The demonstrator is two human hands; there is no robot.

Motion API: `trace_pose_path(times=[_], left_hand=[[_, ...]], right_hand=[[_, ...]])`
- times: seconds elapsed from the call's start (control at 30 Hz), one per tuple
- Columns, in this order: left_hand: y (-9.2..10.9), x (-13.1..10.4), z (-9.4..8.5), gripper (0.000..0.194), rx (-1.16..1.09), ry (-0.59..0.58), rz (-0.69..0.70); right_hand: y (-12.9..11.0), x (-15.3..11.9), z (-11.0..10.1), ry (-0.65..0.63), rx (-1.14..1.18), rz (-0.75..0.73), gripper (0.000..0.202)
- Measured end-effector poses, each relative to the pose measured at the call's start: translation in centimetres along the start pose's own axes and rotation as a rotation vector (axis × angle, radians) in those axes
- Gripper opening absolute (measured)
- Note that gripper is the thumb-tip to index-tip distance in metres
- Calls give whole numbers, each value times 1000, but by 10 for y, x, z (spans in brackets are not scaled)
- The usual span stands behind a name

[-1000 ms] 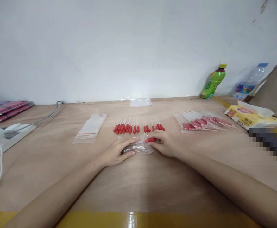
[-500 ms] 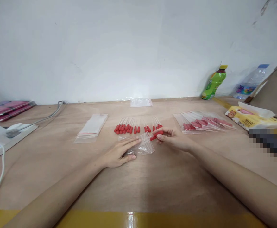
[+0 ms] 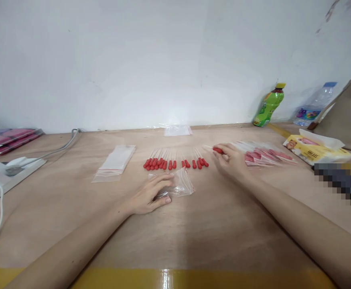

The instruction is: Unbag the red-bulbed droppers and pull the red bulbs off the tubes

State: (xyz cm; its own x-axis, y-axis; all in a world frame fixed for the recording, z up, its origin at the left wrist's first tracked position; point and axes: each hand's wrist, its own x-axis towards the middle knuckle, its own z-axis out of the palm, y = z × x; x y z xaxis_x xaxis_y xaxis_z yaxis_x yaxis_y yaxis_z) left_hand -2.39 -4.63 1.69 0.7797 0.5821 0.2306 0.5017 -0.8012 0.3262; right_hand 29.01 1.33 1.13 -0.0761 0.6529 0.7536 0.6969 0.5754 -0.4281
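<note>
A clear plastic bag [image 3: 183,184] lies on the table, its mouth toward the right. My left hand [image 3: 151,193] rests on the bag's left part with the fingers apart. Farther right, my right hand [image 3: 231,160] pinches red-bulbed droppers [image 3: 218,150] whose pale tips point left; how many it holds is unclear. Between and beyond the hands is a row of several red-bulbed droppers [image 3: 170,165], bulbs toward me. Filled clear bags [image 3: 262,155] overlap just beyond my right hand, which partly hides them. A stack of flat clear bags [image 3: 115,160] lies to the left.
A power strip [image 3: 27,166] with cables is at the left, near pink packages [image 3: 9,138]. At the right are a tissue pack [image 3: 315,152], a green bottle [image 3: 270,106], a clear bottle [image 3: 316,105] and a beige bag [image 3: 342,116]. Another flat bag [image 3: 177,130] lies by the wall.
My right hand has moved right and away from me, taking the red-bulbed droppers away from the bag's mouth. My left hand has stayed on the bag.
</note>
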Motion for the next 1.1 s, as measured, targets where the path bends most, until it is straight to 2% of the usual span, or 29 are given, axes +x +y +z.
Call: trace_pose_path(times=[0.13,0.37,0.63,0.77,0.83,0.9,1.0,1.1], left_hand=[[1,1,0,31,-7,-7,66],[2,3,0,41,61,-95,81],[14,2,-2,47,147,-129,-27],[13,5,-3,36,102,-26,-54],[9,8,-2,33,64,55,-19],[4,10,0,32,29,72,43],[0,12,2,35,-6,-17,88],[0,12,3,38,-5,-86,70]], right_hand=[[8,-12,18,-105,-43,-60,22],[11,-16,21,-192,-48,14,22],[9,-15,21,-152,-107,66,25],[6,-13,22,-113,-143,88,28],[5,-12,24,-90,-202,108,29],[5,-12,25,-83,-261,123,28],[9,-12,29,-109,-312,120,30],[16,-11,32,-156,-306,171,34]])
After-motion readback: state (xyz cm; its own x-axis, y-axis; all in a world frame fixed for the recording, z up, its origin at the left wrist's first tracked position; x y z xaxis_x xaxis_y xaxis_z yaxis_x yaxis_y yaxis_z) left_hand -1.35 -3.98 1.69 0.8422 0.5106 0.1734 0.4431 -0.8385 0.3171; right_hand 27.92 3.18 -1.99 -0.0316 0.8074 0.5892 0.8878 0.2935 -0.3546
